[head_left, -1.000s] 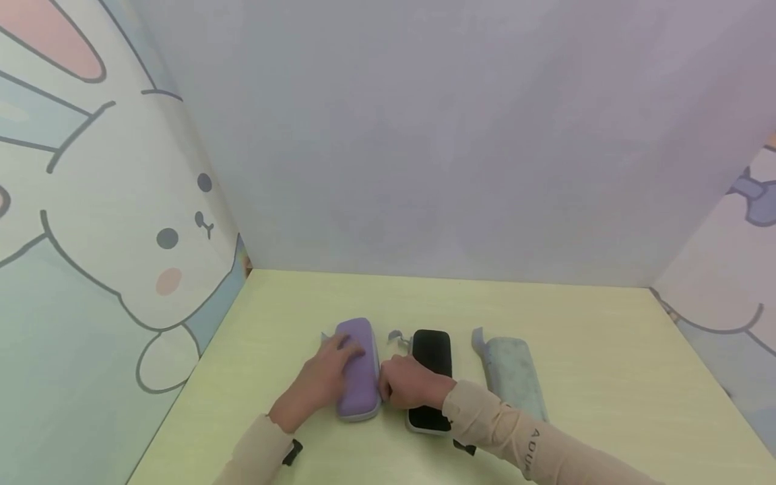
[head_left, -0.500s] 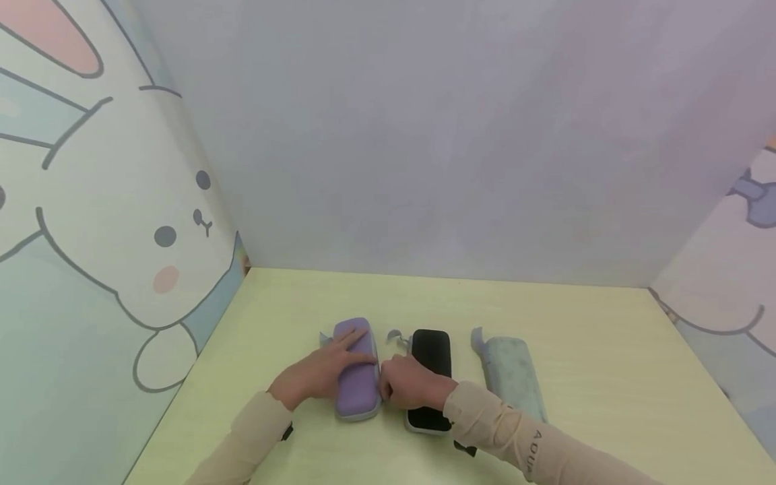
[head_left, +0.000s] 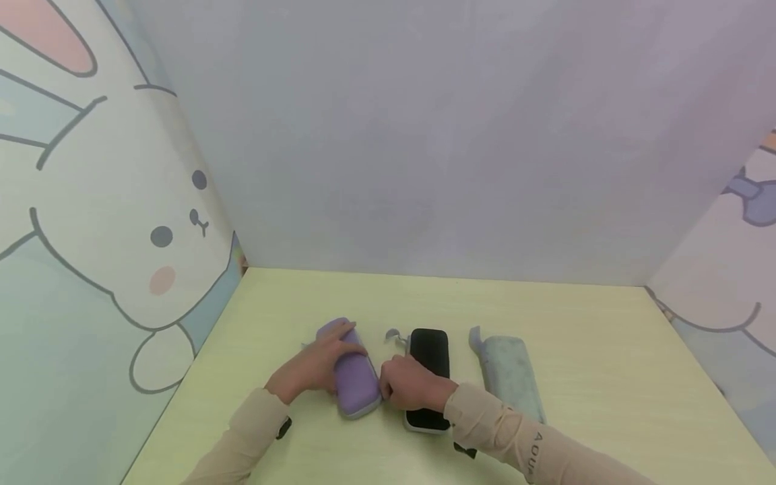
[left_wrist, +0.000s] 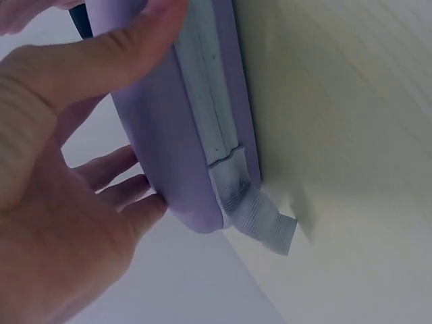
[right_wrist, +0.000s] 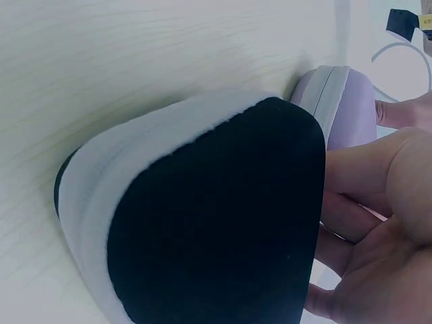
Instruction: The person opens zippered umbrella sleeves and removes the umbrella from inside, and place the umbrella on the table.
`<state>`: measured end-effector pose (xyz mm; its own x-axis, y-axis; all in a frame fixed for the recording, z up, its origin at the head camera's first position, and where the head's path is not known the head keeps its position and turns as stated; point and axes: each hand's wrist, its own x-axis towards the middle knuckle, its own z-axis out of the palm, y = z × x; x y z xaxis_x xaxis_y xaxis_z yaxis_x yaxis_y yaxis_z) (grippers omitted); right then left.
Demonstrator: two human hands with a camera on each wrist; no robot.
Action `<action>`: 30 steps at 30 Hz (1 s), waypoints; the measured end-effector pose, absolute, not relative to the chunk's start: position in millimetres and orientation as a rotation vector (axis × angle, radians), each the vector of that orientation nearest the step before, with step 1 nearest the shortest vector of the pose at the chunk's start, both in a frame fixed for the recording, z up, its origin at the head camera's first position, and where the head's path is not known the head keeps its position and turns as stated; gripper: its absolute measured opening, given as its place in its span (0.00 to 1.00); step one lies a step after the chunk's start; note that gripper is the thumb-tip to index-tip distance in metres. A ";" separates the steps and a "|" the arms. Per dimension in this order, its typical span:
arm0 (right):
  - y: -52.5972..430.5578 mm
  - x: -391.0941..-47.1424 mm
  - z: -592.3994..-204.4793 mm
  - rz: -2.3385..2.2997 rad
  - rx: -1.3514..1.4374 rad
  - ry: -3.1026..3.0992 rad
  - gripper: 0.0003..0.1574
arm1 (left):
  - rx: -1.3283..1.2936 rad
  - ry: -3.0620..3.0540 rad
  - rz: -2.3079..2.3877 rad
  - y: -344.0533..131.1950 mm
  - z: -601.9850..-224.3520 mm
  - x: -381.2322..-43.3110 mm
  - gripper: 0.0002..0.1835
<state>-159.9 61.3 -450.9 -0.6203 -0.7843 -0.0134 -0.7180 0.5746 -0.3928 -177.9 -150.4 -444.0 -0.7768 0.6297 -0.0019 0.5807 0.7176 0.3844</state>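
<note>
A purple zip case (head_left: 354, 380) lies on the pale yellow table, its far end slanted to the left. My left hand (head_left: 320, 360) grips it, with thumb and fingers on either side. In the left wrist view, a light zipper band (left_wrist: 206, 81) and a grey ribbon tab (left_wrist: 253, 209) show along its side. My right hand (head_left: 407, 382) has curled fingers right at the purple case's right edge, pinching there; its fingertips are hidden, so I cannot tell exactly which part is pinched. The right wrist overlaps a black-topped zip case (head_left: 432, 350).
A pale grey-green case (head_left: 514, 370) with a ribbon tab lies to the right, partly behind the right sleeve (head_left: 515, 431). The black-topped case has its own small tab (head_left: 394, 334). Walls with rabbit drawings (head_left: 164, 236) enclose the table (head_left: 576, 323).
My left hand changes its hold on the purple case. The case's far end swings left, while its near end stays by my right hand, which keeps still.
</note>
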 end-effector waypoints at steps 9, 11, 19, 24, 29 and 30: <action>63.0 -161.5 -450.8 -0.556 -1.217 2.647 0.24 | 1.032 2.838 0.585 -156.1 -448.6 -184.2 0.41; 63.2 -161.9 -451.7 -0.568 -1.213 2.647 0.24 | 1.026 2.855 0.597 -158.5 -450.4 -185.0 0.42; 64.1 -162.2 -453.4 -0.595 -1.203 2.658 0.24 | 0.998 2.826 0.573 -168.0 -453.4 -189.1 0.39; 63.2 -162.0 -454.1 -0.591 -1.195 2.671 0.23 | 1.018 2.801 0.561 -171.6 -451.6 -190.3 0.38; 63.0 -161.0 -453.8 -0.587 -1.183 2.680 0.23 | 1.046 2.794 0.564 -174.0 -452.5 -190.8 0.37; 63.1 -160.6 -453.6 -0.589 -1.179 2.681 0.22 | 1.052 2.792 0.563 -174.6 -452.4 -190.8 0.37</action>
<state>-160.6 63.1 -453.6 -0.6784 -0.7345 0.0171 -0.6741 0.6129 -0.4122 -190.8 -174.6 -452.4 -0.7551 0.6548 0.0313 0.6157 0.6920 0.3768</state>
